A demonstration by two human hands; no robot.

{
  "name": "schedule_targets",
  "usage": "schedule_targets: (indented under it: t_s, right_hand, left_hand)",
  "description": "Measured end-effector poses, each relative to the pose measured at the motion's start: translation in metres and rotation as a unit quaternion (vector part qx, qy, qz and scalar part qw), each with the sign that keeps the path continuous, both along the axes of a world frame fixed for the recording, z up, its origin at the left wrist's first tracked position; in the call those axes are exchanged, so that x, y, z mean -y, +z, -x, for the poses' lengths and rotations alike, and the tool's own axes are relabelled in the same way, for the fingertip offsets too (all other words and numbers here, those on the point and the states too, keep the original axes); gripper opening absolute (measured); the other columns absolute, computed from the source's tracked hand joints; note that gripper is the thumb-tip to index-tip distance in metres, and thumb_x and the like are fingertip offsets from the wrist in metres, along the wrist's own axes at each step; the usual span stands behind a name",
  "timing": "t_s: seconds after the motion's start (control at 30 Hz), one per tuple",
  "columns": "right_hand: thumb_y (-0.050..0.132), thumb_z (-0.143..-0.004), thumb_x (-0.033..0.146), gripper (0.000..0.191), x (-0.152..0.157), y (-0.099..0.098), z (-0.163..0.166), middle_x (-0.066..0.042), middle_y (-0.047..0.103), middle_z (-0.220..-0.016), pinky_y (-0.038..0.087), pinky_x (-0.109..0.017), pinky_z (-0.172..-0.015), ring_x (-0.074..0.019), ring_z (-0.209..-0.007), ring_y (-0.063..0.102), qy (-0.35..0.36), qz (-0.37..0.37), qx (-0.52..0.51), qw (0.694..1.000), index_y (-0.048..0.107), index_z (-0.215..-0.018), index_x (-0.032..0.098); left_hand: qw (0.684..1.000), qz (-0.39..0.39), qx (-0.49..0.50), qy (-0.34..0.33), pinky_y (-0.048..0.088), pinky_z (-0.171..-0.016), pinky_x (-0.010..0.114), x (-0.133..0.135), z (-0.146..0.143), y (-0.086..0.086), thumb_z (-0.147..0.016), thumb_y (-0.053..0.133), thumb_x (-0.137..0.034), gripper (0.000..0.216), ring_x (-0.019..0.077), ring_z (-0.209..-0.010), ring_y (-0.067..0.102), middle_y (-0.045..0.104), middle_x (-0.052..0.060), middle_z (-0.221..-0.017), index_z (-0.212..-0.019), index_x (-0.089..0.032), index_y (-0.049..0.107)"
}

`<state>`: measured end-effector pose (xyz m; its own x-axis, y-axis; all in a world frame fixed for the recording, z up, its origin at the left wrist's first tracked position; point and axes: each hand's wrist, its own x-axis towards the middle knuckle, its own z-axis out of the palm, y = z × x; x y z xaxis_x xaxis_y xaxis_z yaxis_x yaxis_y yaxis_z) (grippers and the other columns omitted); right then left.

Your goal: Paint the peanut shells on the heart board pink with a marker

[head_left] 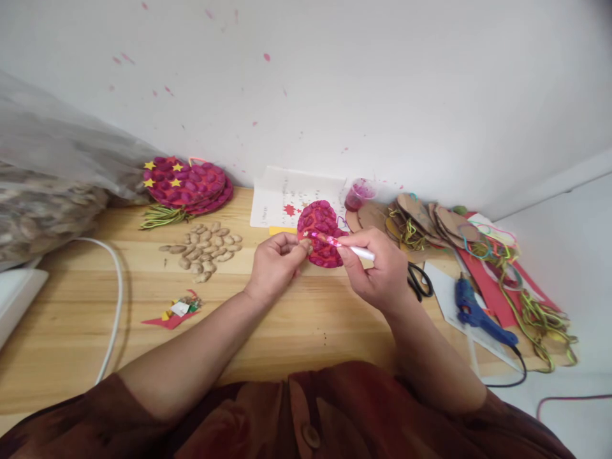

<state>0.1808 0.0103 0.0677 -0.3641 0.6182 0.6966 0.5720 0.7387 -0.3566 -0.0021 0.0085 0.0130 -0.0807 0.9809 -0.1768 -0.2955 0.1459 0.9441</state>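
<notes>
My left hand point(280, 258) pinches the left edge of a round disc point(321, 220) covered with magenta-painted peanuts, held over the table. Between the thumb and fingers of my right hand point(377, 268) is a slim paintbrush point(361, 252) with a white handle smeared pink. Its tip lies over the disc's left part, close to my left fingertips; whether it touches cannot be made out. Behind the disc, a plastic cup of magenta paint point(356, 196) stands near the wall. A white sheet point(268, 197) with small red star shapes rests behind my left hand.
At the left are finished-looking magenta discs point(205, 185) with yellow stars, loose peanuts point(208, 248), paper scraps point(179, 310), a white cable point(118, 287) and a bag of peanuts point(48, 204). Rightward lie cardboard discs point(418, 217), black-handled scissors point(421, 282), a blue glue gun point(478, 315) and green cords point(538, 315).
</notes>
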Motion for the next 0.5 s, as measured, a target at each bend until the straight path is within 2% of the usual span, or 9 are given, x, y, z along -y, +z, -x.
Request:
schedule_targets:
  t_s: [0.5]
  right_hand:
    - [0.065, -0.092, 0.017, 0.007, 0.0003, -0.001, 0.0013, 0.0, 0.072, -0.082, 0.054, -0.029, -0.067, -0.015, -0.073, 0.067, -0.014, 0.003, 0.014, 1.0, 0.064, -0.095, 0.024]
  left_hand:
    - [1.0, -0.008, -0.025, 0.004, 0.036, -0.04, 0.019, 0.0008, -0.0003, 0.0032, -0.072, 0.083, -0.042, 0.03, 0.006, -0.043, 0.043, 0.062, -0.003, -0.06, -0.075, -0.016, 0.067]
